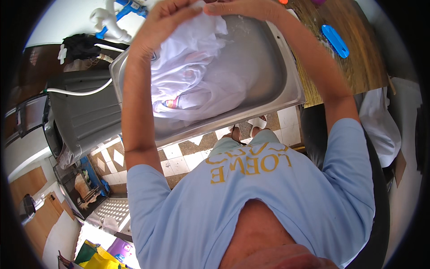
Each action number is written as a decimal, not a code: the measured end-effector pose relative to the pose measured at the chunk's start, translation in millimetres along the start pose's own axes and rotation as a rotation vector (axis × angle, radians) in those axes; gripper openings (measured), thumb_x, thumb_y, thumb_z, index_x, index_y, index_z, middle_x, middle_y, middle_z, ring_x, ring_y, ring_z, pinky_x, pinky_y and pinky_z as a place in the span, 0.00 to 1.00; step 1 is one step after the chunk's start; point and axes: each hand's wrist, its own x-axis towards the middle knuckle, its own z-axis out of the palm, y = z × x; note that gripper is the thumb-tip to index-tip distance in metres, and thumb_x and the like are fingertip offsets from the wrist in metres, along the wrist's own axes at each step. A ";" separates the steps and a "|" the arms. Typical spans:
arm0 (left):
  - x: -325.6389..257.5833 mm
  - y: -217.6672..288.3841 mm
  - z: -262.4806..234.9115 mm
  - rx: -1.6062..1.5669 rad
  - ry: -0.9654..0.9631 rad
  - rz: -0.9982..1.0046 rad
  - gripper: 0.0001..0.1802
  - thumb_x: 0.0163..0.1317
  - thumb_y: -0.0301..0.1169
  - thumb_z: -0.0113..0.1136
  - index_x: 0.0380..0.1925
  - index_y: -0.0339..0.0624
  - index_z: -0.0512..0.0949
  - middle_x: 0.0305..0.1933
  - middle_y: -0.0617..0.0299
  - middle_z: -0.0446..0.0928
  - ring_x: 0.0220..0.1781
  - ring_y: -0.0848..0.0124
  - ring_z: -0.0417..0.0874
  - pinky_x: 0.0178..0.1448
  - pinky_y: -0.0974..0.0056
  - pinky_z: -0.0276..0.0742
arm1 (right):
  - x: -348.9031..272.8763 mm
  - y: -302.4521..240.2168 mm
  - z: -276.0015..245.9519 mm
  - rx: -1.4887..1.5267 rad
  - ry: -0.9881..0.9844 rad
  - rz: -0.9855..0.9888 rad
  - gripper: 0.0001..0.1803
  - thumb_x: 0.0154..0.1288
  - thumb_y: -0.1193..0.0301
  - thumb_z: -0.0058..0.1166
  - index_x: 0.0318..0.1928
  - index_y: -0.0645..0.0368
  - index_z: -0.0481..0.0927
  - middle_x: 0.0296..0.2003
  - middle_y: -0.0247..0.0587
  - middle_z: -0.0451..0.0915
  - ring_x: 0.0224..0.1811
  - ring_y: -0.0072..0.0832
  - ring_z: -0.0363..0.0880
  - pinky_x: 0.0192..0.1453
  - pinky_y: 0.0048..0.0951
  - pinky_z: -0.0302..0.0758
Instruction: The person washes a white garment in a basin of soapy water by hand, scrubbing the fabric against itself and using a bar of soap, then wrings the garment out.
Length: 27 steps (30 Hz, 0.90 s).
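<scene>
Left hand (pixel 168 20) and right hand (pixel 244 6) both closed on the top of a wet white garment (pixel 192 76), lifted over the steel sink (pixel 268 58); its lower folds lie in the basin. Wooden worktop (pixel 358 54) right of sink carries a blue brush (pixel 335 40). Grey washing machine (pixel 85 116) stands just left; white hose (pixel 76 93) crosses it.

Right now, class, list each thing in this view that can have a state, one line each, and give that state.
White garment: wet-looking, bunched, lifted partly out of the sink.
Steel sink: holds the garment; whether there is water cannot be told.
Left hand: closed on the garment's top.
Right hand: closed on the garment's top.
Blue brush: lying flat on the wooden counter, untouched.
</scene>
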 end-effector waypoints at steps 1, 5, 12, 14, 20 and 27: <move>4.7 18.8 -8.9 0.036 -0.014 0.002 0.05 0.63 0.26 0.53 0.37 0.40 0.76 0.35 0.69 0.78 0.36 0.83 0.75 0.41 0.76 0.70 | 5.2 -16.9 -2.1 0.130 -0.067 0.100 0.18 0.63 0.54 0.54 0.34 0.58 0.78 0.24 0.23 0.70 0.25 0.10 0.64 0.26 0.16 0.59; 11.9 16.2 -19.8 -0.205 0.045 0.226 0.12 0.64 0.31 0.53 0.45 0.38 0.72 0.35 0.65 0.78 0.37 0.81 0.76 0.41 0.74 0.72 | 18.7 -48.0 -18.2 -0.006 -0.188 0.136 0.12 0.62 0.61 0.56 0.31 0.56 0.76 0.23 0.19 0.69 0.26 0.10 0.65 0.28 0.17 0.62; -34.4 -8.2 -8.9 0.020 0.151 -0.002 0.11 0.65 0.36 0.53 0.39 0.40 0.78 0.32 0.72 0.77 0.32 0.87 0.72 0.37 0.79 0.67 | 29.0 2.5 15.3 0.231 -0.162 0.023 0.08 0.61 0.67 0.58 0.28 0.55 0.76 0.22 0.19 0.68 0.26 0.08 0.64 0.28 0.16 0.61; -40.9 -16.0 -9.5 0.045 0.231 0.042 0.11 0.64 0.36 0.56 0.38 0.40 0.77 0.33 0.71 0.76 0.33 0.87 0.71 0.36 0.78 0.66 | 32.0 8.4 27.5 0.268 -0.080 0.072 0.08 0.62 0.67 0.56 0.27 0.54 0.75 0.21 0.18 0.68 0.25 0.08 0.63 0.27 0.15 0.61; -29.8 -51.5 68.2 0.393 0.871 0.341 0.31 0.45 0.37 0.71 0.47 0.34 0.70 0.41 0.56 0.72 0.41 0.63 0.72 0.45 0.64 0.69 | 51.3 -35.8 16.1 0.789 0.029 0.013 0.07 0.63 0.68 0.53 0.28 0.54 0.76 0.21 0.26 0.74 0.20 0.15 0.71 0.24 0.18 0.68; -30.7 -66.0 45.9 0.360 0.766 0.394 0.17 0.52 0.25 0.58 0.44 0.35 0.73 0.38 0.52 0.74 0.36 0.62 0.75 0.41 0.64 0.72 | 49.8 -121.2 -24.9 0.489 0.149 -0.164 0.05 0.62 0.70 0.53 0.33 0.57 0.76 0.26 0.31 0.79 0.26 0.19 0.77 0.33 0.21 0.75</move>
